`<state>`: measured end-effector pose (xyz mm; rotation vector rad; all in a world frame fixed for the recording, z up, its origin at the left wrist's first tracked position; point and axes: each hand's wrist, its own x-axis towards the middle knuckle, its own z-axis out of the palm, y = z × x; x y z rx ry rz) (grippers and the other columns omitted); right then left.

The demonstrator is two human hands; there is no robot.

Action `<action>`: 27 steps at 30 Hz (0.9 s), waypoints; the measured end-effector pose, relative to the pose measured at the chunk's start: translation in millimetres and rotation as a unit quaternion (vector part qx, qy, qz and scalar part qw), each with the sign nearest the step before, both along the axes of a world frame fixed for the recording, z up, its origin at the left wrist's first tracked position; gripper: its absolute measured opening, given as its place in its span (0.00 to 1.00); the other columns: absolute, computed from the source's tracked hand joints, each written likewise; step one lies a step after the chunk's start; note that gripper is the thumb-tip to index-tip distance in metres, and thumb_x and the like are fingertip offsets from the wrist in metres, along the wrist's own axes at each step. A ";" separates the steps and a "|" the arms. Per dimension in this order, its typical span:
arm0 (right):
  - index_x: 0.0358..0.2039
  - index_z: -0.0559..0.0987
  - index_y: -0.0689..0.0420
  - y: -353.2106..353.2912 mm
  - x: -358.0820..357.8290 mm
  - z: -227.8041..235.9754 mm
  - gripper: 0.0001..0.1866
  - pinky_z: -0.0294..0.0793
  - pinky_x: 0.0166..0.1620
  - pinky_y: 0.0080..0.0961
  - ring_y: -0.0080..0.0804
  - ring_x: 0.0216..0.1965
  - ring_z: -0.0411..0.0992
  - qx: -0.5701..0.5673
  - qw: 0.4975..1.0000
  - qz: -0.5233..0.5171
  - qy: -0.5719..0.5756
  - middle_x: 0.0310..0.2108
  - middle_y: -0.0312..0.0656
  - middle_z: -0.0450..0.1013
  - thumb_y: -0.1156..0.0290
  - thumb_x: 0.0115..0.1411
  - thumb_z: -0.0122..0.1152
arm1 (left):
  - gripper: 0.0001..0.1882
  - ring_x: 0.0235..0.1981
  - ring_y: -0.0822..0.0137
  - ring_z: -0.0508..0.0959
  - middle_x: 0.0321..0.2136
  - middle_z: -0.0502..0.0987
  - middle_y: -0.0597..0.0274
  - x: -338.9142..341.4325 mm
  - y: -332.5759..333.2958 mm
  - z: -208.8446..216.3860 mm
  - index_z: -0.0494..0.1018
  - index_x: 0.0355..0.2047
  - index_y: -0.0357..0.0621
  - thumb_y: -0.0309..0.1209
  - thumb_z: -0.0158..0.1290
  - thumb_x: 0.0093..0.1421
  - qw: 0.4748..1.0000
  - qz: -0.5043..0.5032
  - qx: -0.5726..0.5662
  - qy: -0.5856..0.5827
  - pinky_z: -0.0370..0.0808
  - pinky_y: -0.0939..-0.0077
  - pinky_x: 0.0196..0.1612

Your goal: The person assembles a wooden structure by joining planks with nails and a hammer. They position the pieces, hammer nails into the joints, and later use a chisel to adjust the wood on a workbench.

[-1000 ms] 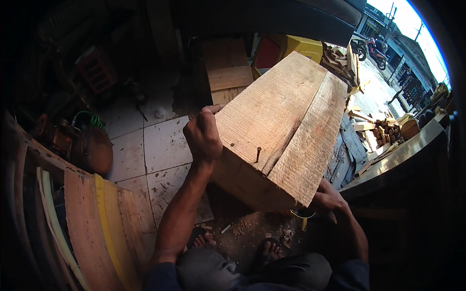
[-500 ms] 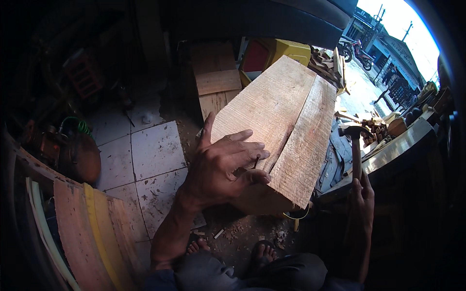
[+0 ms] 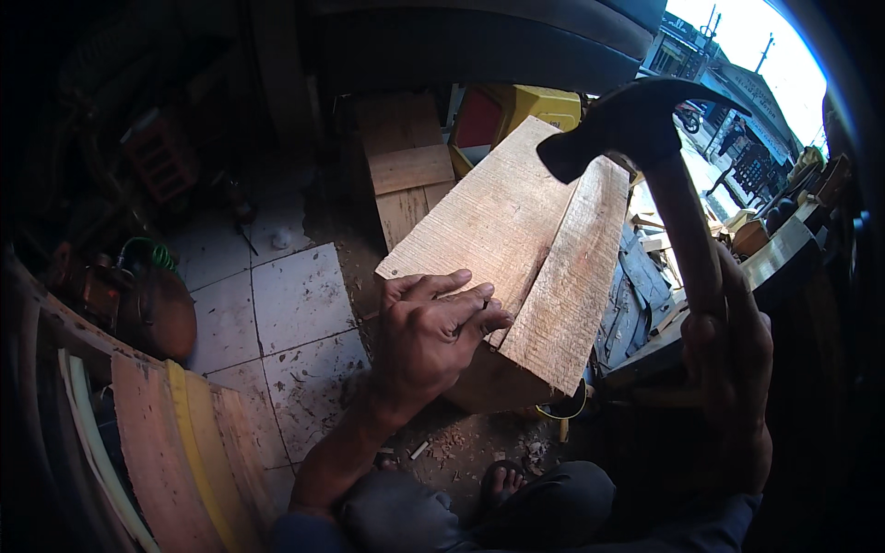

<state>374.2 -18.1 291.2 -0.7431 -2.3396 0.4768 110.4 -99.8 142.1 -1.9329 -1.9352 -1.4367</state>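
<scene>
A tapered wooden box of rough pale boards stands before me, a long seam running along its top. At its near end my left hand rests on the top, thumb and fingers pinched on a thin nail, only the dark end of which shows. My right hand grips the wooden handle of a claw hammer. The dark hammer head is raised above the right side of the box, apart from the wood.
Other wooden boards and a yellow container are behind the box. Wood offcuts lie to the right beside a bench edge. Curved planks stand at the lower left. White tiles and wood shavings cover parts of the floor.
My right hand has lifted the hammer from low on the right to above the box. My left hand's fingers have drawn in from spread to pinched at the near end.
</scene>
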 end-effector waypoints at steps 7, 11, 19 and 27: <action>0.67 0.65 0.63 -3.2 1.0 9.9 0.34 0.75 0.28 0.31 0.25 0.24 0.75 0.078 0.987 0.025 -0.138 0.26 0.43 0.76 0.58 0.66 0.59 | 0.06 0.49 0.69 0.82 0.37 0.87 0.66 3.4 4.8 -2.4 0.88 0.35 0.58 0.40 0.66 0.58 1.000 0.012 0.028 -0.001 0.64 0.67 0.56; 0.66 0.68 0.61 -17.0 1.4 4.5 0.31 0.76 0.29 0.34 0.35 0.25 0.78 0.013 0.998 -0.028 -0.061 0.27 0.47 0.77 0.65 0.64 0.60 | 0.07 0.52 0.69 0.81 0.39 0.87 0.71 2.1 1.4 -3.0 0.88 0.35 0.66 0.35 0.65 0.58 1.000 0.003 0.005 -0.012 0.61 0.68 0.58; 0.65 0.69 0.57 -27.5 -1.5 11.6 0.29 0.80 0.36 0.38 0.43 0.31 0.83 -0.056 0.992 -0.038 -0.109 0.31 0.51 0.80 0.80 0.62 0.58 | 0.09 0.52 0.66 0.81 0.41 0.87 0.67 -22.3 4.3 0.2 0.87 0.41 0.60 0.42 0.63 0.63 0.994 -0.055 -0.041 -0.090 0.68 0.64 0.55; 0.64 0.69 0.62 -18.1 -3.9 28.0 0.26 0.78 0.32 0.32 0.35 0.28 0.79 -0.071 0.997 -0.024 -0.005 0.31 0.44 0.80 0.70 0.66 0.59 | 0.22 0.42 0.37 0.82 0.36 0.84 0.43 -60.8 45.8 -2.8 0.81 0.44 0.46 0.53 0.56 0.67 0.965 0.159 -0.152 -0.142 0.79 0.46 0.43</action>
